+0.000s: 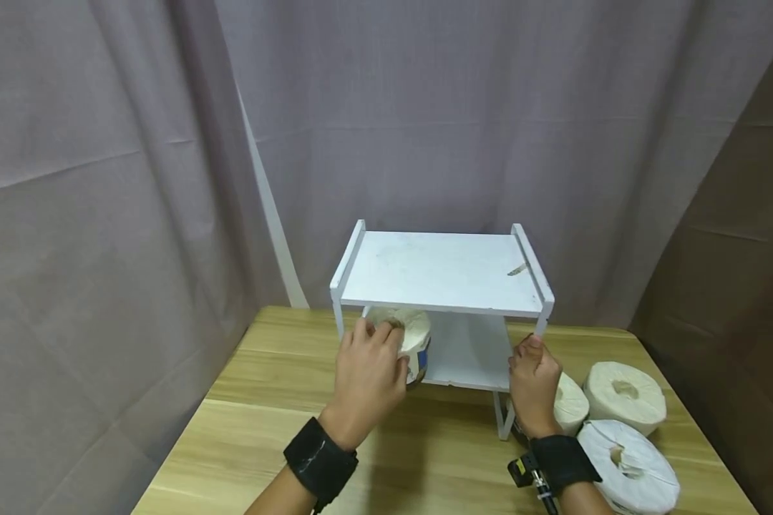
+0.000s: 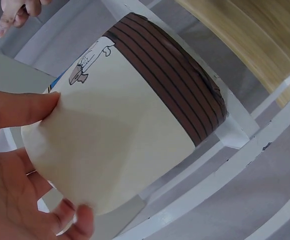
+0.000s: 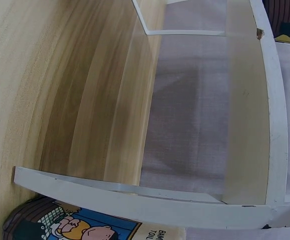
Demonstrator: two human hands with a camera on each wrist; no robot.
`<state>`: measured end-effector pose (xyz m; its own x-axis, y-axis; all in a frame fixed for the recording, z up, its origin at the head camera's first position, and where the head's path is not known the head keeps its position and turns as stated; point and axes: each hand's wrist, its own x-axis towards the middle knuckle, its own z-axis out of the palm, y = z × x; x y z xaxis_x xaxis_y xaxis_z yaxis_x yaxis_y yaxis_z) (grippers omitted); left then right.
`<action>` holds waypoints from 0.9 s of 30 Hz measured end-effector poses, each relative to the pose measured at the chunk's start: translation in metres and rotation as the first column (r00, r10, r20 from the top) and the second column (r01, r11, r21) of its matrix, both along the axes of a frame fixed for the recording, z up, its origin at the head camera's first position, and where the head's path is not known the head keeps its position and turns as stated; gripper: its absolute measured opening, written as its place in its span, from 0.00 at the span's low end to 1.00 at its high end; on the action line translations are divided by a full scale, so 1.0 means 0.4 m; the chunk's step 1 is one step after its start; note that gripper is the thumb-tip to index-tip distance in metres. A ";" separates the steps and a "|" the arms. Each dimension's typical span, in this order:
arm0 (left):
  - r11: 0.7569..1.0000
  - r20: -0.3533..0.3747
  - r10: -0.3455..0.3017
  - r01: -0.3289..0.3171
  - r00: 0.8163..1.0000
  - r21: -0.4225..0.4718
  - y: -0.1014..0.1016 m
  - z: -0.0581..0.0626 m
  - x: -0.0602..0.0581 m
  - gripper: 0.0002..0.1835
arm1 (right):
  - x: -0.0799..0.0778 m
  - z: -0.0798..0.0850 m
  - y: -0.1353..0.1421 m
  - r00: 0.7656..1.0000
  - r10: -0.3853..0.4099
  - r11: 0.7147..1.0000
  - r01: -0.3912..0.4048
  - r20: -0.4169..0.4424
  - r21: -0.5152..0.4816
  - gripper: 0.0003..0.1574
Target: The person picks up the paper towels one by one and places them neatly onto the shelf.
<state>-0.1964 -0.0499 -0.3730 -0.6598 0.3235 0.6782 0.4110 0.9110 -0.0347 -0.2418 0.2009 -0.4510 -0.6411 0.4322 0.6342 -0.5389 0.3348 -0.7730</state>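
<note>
A two-tier white shelf rack (image 1: 438, 268) stands on the wooden table. At the left end of its lower tier is a wrapped toilet paper roll (image 1: 415, 330). My left hand (image 1: 368, 375) grips this roll near its top, and the left wrist view shows the thumb on the cream wrapper (image 2: 120, 120) with fingers curled round the end. Brown stripes mark the roll's lower band. My right hand (image 1: 533, 383) holds the rack's front right post, just under the upper tier. In the right wrist view only a sliver of that hand shows.
Right of the rack, three more wrapped rolls stand on the table: one partly behind my right hand (image 1: 572, 406), a back roll (image 1: 647, 397) and a front roll (image 1: 647, 478). Grey curtains (image 1: 425, 129) hang behind and on the left.
</note>
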 end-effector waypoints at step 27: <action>0.995 0.047 -0.103 0.103 0.994 -0.003 -0.064 -0.033 -0.038 0.28 | 0.009 0.007 -0.016 0.997 0.058 0.997 -0.060 -0.055 -0.049 0.28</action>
